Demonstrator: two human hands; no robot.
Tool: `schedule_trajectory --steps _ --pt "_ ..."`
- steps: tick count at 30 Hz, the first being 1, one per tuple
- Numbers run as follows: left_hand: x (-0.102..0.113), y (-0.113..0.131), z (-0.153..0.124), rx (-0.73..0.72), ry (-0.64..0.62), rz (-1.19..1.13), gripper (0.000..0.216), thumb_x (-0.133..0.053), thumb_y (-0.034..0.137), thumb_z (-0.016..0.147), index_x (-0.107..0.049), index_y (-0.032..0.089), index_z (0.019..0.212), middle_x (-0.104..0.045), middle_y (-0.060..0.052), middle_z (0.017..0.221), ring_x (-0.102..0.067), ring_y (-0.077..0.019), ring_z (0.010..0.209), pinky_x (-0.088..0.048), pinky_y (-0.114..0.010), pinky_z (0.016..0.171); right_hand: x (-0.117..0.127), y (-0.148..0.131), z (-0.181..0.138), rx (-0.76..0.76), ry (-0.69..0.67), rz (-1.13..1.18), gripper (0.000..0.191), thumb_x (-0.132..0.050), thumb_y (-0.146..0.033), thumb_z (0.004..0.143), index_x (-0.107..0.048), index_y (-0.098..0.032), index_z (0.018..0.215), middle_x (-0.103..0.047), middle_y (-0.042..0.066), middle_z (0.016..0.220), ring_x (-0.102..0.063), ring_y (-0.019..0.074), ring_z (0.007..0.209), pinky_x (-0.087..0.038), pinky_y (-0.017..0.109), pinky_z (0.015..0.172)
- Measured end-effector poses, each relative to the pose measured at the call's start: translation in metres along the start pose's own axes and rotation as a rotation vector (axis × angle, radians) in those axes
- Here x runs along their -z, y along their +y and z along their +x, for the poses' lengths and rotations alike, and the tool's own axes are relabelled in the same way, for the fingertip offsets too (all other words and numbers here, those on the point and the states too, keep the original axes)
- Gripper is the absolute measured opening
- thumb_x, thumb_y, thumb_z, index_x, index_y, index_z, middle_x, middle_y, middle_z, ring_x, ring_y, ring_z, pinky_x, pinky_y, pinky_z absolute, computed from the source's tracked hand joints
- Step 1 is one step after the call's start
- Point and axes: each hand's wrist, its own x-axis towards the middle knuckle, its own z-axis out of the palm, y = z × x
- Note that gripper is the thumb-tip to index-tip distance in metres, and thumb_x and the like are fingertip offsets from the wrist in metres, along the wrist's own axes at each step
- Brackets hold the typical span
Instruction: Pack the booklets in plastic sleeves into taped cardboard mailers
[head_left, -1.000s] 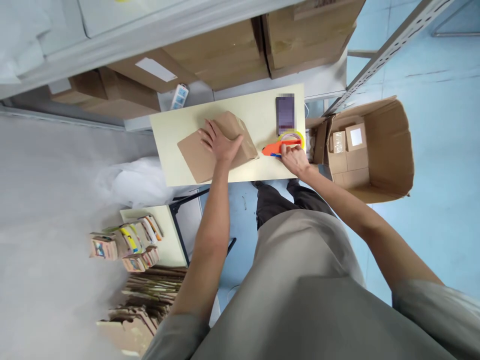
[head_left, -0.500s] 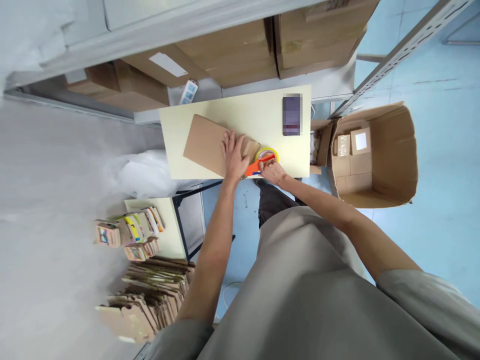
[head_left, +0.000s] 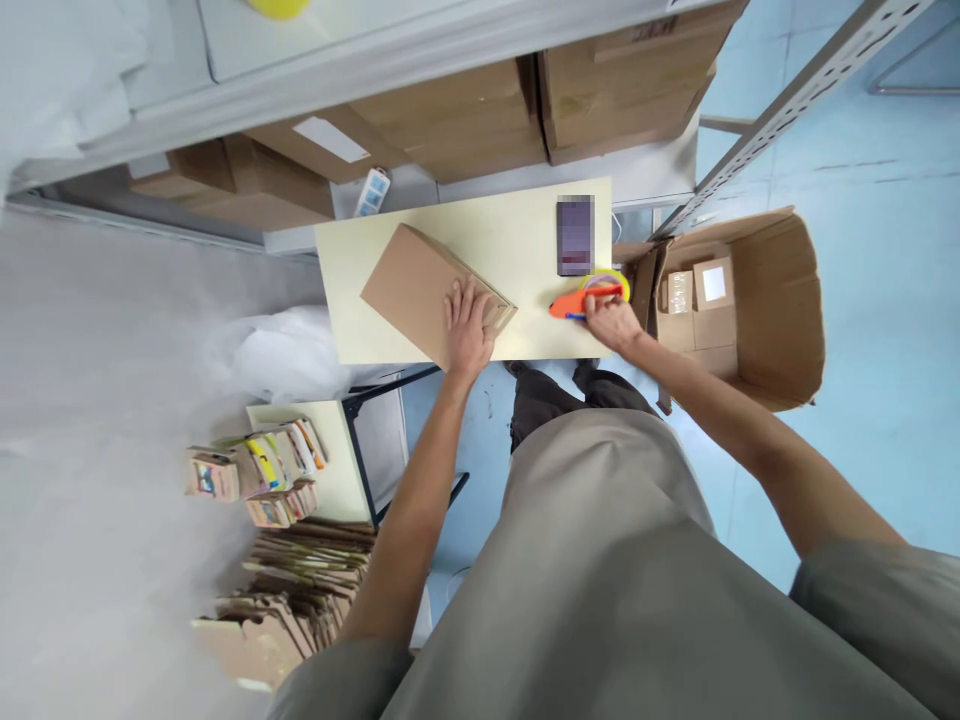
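A brown cardboard box (head_left: 412, 290) lies at a slant on the pale yellow table (head_left: 525, 220). Flat on its right-hand part rests my left hand (head_left: 468, 330), fingers stretched out over the cardboard. My right hand (head_left: 611, 322) is wrapped round an orange tape dispenser (head_left: 576, 301) loaded with a yellow roll of tape (head_left: 624, 283). The dispenser is held over the table's right end, apart from the box. Just behind it lies a dark phone (head_left: 575, 235), its screen blurred out.
Large cartons (head_left: 457, 110) fill the shelf behind the table, where a white power strip (head_left: 372, 192) also lies. An open carton (head_left: 780, 310) holding small boxes stands at right. To the left are books (head_left: 274, 460), flattened cardboard (head_left: 300, 590) and a white plastic bag (head_left: 281, 350).
My right hand has carried the tape dispenser away from the box toward the table's right end. The box is turned slightly, with my left hand still on it.
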Motion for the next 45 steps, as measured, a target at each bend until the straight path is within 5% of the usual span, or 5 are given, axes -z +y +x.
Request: schedule_trajectory --steps 22,31,35,39,45 --pt "-0.003 -0.002 -0.004 -0.074 0.002 0.054 0.078 -0.056 0.007 0.084 -0.059 0.019 0.160 -0.026 -0.013 0.193 -0.002 -0.0313 0.183 -0.006 -0.066 0.149 0.109 -0.088 0.090 0.039 0.051 0.115 0.049 -0.039 -0.004 0.107 -0.071 0.005 0.144 -0.076 0.040 0.133 -0.079 0.0384 0.124 -0.059 0.046 0.096" --pt "0.020 0.003 -0.003 -0.127 0.067 -0.080 0.060 -0.062 0.016 0.094 -0.062 0.025 0.154 -0.053 -0.019 0.177 -0.036 -0.0413 0.175 -0.033 -0.071 0.143 0.162 -0.101 0.057 -0.141 0.101 0.133 0.057 -0.044 -0.041 0.119 -0.066 0.006 0.144 -0.082 0.034 0.116 -0.084 0.0363 0.108 -0.061 0.040 0.085" --pt "0.047 0.031 0.007 -0.288 0.271 -0.203 0.056 -0.058 0.025 0.105 -0.059 0.032 0.161 -0.070 -0.019 0.148 -0.066 -0.0351 0.149 -0.057 -0.058 0.130 0.193 -0.110 0.010 -0.291 0.225 0.288 0.064 -0.040 -0.054 0.120 -0.061 -0.001 0.146 -0.083 0.030 0.110 -0.085 0.0385 0.100 -0.061 0.041 0.083" --pt "0.101 0.076 0.040 -0.531 0.441 -0.238 0.056 -0.053 0.026 0.110 -0.055 0.030 0.166 -0.065 -0.021 0.150 -0.065 -0.0326 0.150 -0.054 -0.053 0.133 0.260 -0.109 -0.011 -0.342 0.441 0.303 0.059 -0.039 -0.055 0.119 -0.055 -0.006 0.147 -0.082 0.026 0.104 -0.083 0.0407 0.094 -0.060 0.042 0.079" --pt "0.182 0.133 0.138 -0.683 0.553 -0.341 0.066 -0.052 0.020 0.109 -0.040 0.019 0.174 -0.053 -0.022 0.168 -0.047 -0.0331 0.167 -0.040 -0.056 0.142 0.373 -0.075 0.041 -0.233 0.861 0.250 0.045 -0.037 -0.041 0.118 -0.054 -0.005 0.139 -0.077 0.032 0.123 -0.077 0.0446 0.110 -0.057 0.056 0.102"
